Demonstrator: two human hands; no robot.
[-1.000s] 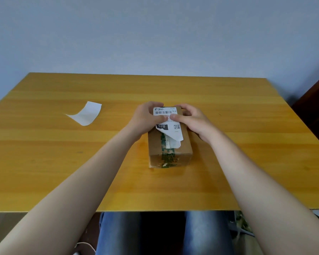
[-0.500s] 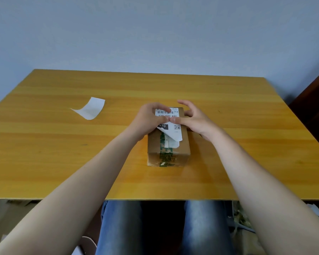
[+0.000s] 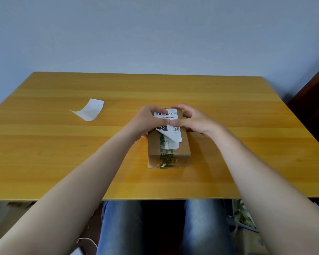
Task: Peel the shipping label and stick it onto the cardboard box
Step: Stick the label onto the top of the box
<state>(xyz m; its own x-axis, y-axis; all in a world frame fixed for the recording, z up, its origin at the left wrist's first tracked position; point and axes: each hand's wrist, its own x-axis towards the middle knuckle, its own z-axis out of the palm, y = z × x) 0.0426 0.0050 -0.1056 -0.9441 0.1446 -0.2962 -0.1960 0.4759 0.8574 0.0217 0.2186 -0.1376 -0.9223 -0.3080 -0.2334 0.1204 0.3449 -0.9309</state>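
Observation:
A small cardboard box [image 3: 168, 153] sealed with green-printed tape lies lengthwise at the table's middle. The white shipping label [image 3: 166, 117] sits on the far half of its top. The label's near end [image 3: 174, 137] curls up, free of the box. My left hand [image 3: 148, 122] comes in from the left, its forefinger tip on the barcode and its thumb pressing the label's middle. My right hand [image 3: 193, 121] presses its thumb on the label, tip to tip with the left thumb. Its fingers curl over the box's far right edge.
A curled white backing sheet [image 3: 89, 112] lies on the yellow wooden table [image 3: 247, 144] at the far left. A dark cabinet [image 3: 315, 100] stands past the table's right edge. My legs in jeans are under the near edge.
Both thumbs have slid toward the label's middle and now meet there. More of the label's far part lies flat on the box. The box stays where it was.

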